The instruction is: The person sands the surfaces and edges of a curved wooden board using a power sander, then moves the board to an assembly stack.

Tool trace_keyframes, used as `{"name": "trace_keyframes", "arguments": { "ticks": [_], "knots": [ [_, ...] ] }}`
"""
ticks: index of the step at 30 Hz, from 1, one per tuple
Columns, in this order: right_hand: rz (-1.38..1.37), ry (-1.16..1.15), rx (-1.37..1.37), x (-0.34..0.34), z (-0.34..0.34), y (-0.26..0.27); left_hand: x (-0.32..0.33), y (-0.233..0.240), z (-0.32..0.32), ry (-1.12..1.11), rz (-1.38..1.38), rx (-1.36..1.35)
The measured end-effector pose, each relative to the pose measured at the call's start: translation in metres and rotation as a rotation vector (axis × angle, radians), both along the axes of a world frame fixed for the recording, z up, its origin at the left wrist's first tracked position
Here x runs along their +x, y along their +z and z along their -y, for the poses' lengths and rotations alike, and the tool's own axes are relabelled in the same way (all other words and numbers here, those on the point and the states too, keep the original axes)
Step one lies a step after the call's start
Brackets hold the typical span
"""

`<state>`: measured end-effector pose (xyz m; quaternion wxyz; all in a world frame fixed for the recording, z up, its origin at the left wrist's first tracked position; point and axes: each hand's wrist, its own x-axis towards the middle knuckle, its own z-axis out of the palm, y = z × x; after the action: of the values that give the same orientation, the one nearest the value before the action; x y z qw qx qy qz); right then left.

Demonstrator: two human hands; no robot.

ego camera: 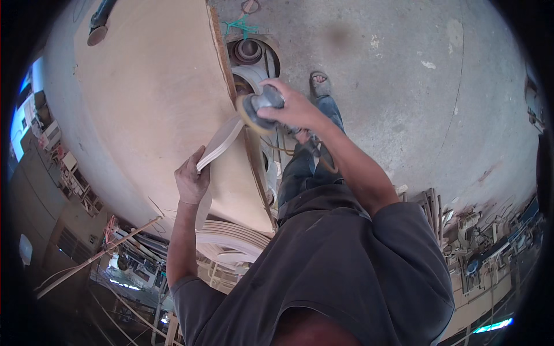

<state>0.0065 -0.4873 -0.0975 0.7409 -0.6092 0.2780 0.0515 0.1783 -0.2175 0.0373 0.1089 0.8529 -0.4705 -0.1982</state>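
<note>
My left hand (193, 178) grips the near end of a curved pale wooden piece (220, 140), tilted above a large wooden work surface (151, 86). My right hand (294, 106) is closed around the top of a round handheld orbital sander (262, 104). The sander's yellowish pad is tilted and slightly blurred, at the far end of the wooden piece; whether the two touch cannot be told. A hose (326, 162) hangs below my right wrist.
Stacked curved wooden pieces (233, 235) lie near my left side. Under the surface's edge are round parts (249, 51). A green object (242, 27) lies on the concrete floor (402, 86). A pipe-like object (97, 35) is at upper left; timber (433, 212) stands at right.
</note>
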Motion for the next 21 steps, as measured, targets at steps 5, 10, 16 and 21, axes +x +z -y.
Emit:
{"name": "trace_keyframes", "arguments": {
  "ticks": [5,10,16,21],
  "knots": [
    [-0.097,0.204,0.080,0.011,0.016,-0.042,0.005,-0.005,-0.006,-0.021,0.015,-0.019],
    [0.001,0.385,-0.024,-0.008,0.010,0.020,0.004,0.001,-0.005,0.042,-0.013,0.014],
    [0.056,0.194,-0.199,-0.018,0.035,0.087,0.002,0.001,0.001,0.040,0.025,-0.040],
    [0.170,0.372,-0.109,0.010,0.020,0.130,0.003,0.001,-0.006,0.064,-0.028,0.051]
  ]
}}
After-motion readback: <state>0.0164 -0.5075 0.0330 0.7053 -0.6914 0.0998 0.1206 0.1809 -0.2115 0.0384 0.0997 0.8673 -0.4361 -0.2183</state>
